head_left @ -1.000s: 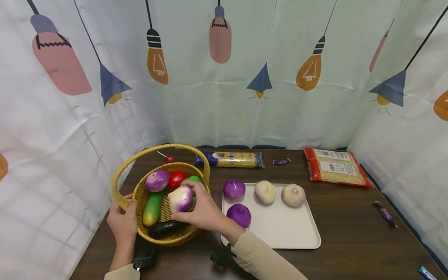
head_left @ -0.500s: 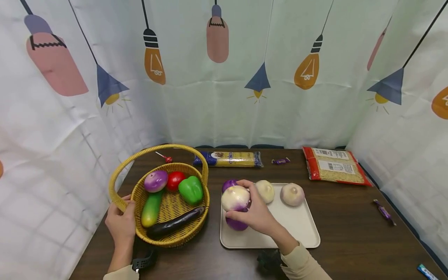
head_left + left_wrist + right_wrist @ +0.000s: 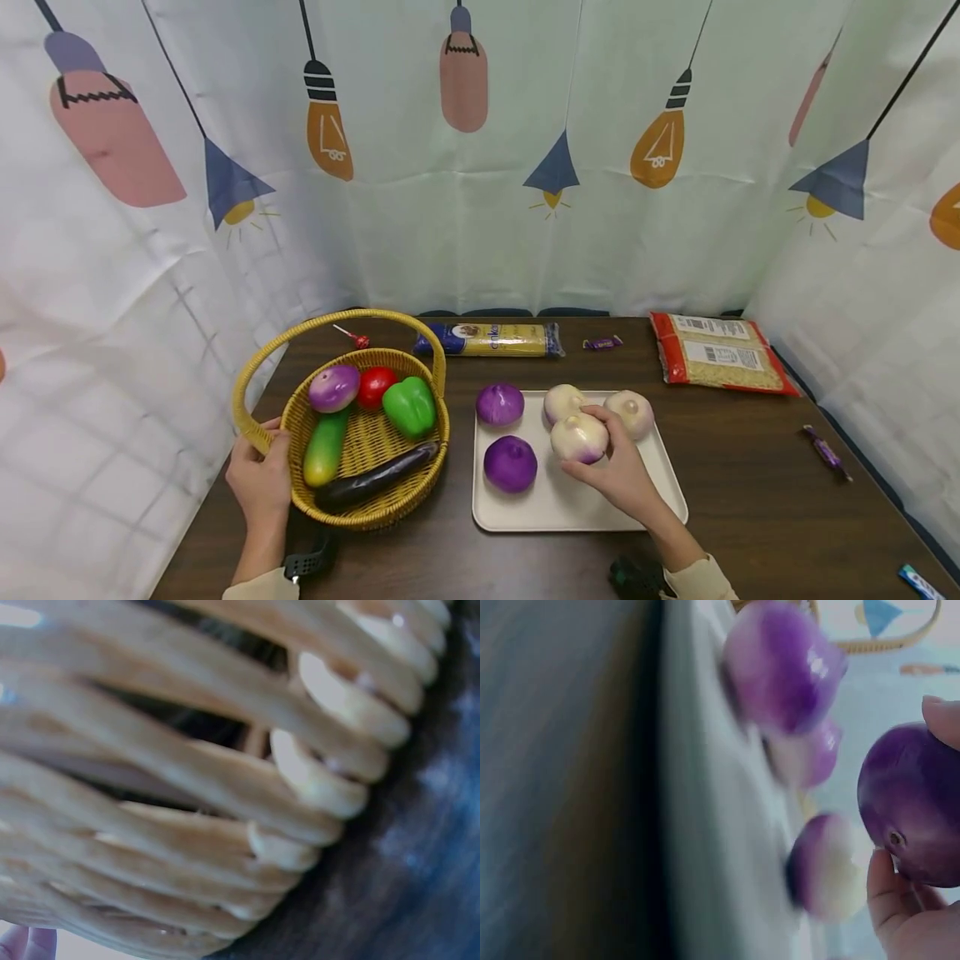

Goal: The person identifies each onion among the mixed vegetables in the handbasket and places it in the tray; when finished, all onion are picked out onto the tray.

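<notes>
In the head view my right hand (image 3: 622, 471) grips a white-and-purple onion (image 3: 579, 438) over the white tray (image 3: 577, 523). The right wrist view shows the purple underside of this onion (image 3: 915, 806) between thumb and fingers. Two purple onions (image 3: 510, 464) sit at the tray's left, and two pale onions (image 3: 630, 413) lie along its far side. My left hand (image 3: 260, 483) holds the yellow wicker basket (image 3: 442, 467) by the left foot of its handle. Inside are a purple onion (image 3: 334, 388), tomato (image 3: 377, 387), green pepper (image 3: 409, 407), cucumber (image 3: 326, 447) and eggplant (image 3: 377, 477).
Along the back of the table lie a lollipop (image 3: 361, 341), a pasta packet (image 3: 498, 340) and a purple-wrapped candy (image 3: 602, 342). A red-edged bag of grain (image 3: 723, 354) is at back right. Another wrapped candy (image 3: 827, 453) and a blue stick packet (image 3: 921, 582) lie near the right edge.
My right hand has carried the white-and-purple onion out of the basket, rightward past the purple onions, to the middle of the tray. My left hand keeps its hold on the basket.
</notes>
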Demonstrator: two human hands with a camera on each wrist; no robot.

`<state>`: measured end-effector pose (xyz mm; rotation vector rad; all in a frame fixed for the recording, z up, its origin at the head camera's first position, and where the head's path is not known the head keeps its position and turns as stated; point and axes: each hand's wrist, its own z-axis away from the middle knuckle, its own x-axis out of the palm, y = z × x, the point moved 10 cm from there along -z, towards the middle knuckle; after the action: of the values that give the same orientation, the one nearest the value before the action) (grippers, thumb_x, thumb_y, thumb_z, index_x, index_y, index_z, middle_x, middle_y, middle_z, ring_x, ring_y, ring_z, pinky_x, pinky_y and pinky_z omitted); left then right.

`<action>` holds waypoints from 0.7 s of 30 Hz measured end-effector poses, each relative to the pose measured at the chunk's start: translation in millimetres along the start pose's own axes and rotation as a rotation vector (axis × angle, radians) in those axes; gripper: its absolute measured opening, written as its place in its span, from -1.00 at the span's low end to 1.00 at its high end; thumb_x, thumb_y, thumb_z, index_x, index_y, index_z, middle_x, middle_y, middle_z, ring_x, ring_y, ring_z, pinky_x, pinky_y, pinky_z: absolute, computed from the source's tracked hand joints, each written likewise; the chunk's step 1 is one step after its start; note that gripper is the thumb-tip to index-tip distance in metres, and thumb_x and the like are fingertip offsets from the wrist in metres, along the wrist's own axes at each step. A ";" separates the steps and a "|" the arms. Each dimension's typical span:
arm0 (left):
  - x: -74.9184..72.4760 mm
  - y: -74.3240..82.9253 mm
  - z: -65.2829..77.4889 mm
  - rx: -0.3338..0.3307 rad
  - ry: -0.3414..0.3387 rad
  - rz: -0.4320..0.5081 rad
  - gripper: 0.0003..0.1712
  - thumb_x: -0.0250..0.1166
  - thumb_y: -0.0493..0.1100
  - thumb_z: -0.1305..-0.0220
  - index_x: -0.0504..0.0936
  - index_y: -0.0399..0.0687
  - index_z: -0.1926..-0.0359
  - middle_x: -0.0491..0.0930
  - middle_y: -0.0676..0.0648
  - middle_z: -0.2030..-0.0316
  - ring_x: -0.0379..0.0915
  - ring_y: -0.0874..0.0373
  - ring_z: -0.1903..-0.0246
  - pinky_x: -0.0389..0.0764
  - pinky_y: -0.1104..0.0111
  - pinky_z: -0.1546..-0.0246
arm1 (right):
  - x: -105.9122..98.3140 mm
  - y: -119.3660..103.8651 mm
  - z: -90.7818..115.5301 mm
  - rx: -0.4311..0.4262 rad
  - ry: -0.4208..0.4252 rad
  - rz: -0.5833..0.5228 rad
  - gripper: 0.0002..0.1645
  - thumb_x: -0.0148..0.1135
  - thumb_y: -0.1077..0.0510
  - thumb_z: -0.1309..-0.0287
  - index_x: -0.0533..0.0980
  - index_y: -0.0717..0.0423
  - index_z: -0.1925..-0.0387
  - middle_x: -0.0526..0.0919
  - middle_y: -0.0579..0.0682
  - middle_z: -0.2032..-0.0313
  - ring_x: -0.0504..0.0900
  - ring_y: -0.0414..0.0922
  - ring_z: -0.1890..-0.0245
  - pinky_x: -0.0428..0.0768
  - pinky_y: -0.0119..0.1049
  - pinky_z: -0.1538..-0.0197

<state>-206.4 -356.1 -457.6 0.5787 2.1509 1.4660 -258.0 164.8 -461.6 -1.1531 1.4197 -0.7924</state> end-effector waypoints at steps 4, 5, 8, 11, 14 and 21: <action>-1.4 -0.7 0.1 -0.004 0.008 0.007 -0.80 0.24 -0.27 -0.23 0.65 -0.38 0.25 0.59 0.20 0.25 0.44 0.37 0.28 0.37 0.57 0.29 | -5.4 14.9 4.1 0.004 -0.012 0.058 -0.07 0.59 0.22 0.19 0.27 0.12 -0.22 0.41 0.09 -0.16 0.48 -0.10 -0.04 0.46 -0.35 -0.05; -1.3 -1.7 -0.1 -0.007 0.005 0.006 -0.79 0.24 -0.26 -0.23 0.66 -0.38 0.24 0.59 0.22 0.25 0.44 0.38 0.28 0.37 0.57 0.30 | -6.0 17.4 4.8 -0.004 -0.018 0.076 -0.08 0.59 0.21 0.19 0.27 0.12 -0.21 0.41 0.08 -0.16 0.47 -0.10 -0.03 0.46 -0.34 -0.05; -0.7 -0.5 1.0 -0.023 -0.014 0.003 -0.77 0.23 -0.27 -0.24 0.65 -0.39 0.19 0.57 0.25 0.26 0.43 0.39 0.30 0.39 0.61 0.32 | -5.2 23.3 7.3 -0.033 -0.063 0.095 -0.11 0.59 0.18 0.18 0.30 0.11 -0.19 0.40 0.06 -0.14 0.47 -0.10 -0.03 0.47 -0.32 -0.04; 0.4 -0.1 2.2 -0.037 -0.033 -0.004 -0.76 0.22 -0.27 -0.25 0.65 -0.39 0.15 0.56 0.26 0.25 0.43 0.39 0.31 0.40 0.63 0.34 | -3.9 25.3 9.6 -0.077 -0.102 0.109 -0.14 0.59 0.13 0.16 0.34 0.09 -0.18 0.42 0.02 -0.13 0.44 -0.13 -0.04 0.45 -0.33 -0.04; 0.9 1.5 2.7 -0.032 -0.037 -0.007 -0.75 0.22 -0.27 -0.25 0.65 -0.39 0.14 0.55 0.25 0.25 0.42 0.38 0.30 0.40 0.63 0.34 | -1.5 25.0 11.6 -0.121 -0.130 0.137 -0.16 0.60 0.09 0.16 0.37 0.05 -0.18 0.45 -0.04 -0.11 0.42 -0.18 -0.06 0.41 -0.35 -0.08; 1.2 8.8 3.0 -0.024 -0.036 0.005 -0.76 0.22 -0.29 -0.24 0.64 -0.43 0.18 0.55 0.23 0.24 0.41 0.39 0.28 0.39 0.59 0.30 | 4.1 29.4 12.0 -0.152 -0.151 0.167 -0.14 0.61 0.07 0.19 0.37 -0.01 -0.18 0.45 -0.09 -0.11 0.43 -0.20 -0.09 0.34 -0.43 -0.15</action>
<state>-205.0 -350.2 -450.4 0.5974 2.1034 1.4706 -252.5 171.5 -492.5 -1.1662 1.4468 -0.4769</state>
